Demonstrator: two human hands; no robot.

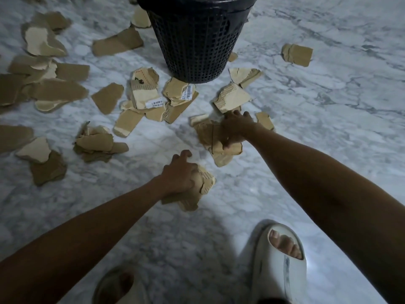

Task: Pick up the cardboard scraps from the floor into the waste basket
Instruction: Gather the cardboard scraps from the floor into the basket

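Your left hand (179, 172) and right hand (235, 128) each curl round cardboard scraps (203, 183); the mesh waste basket (195, 40) stands at twelve o'clock, with most torn pieces left scattered nine to eleven o'clock

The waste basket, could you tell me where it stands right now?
In the head view, the waste basket stands top centre on the marble floor, beyond both hands, with cardboard scraps around its base.
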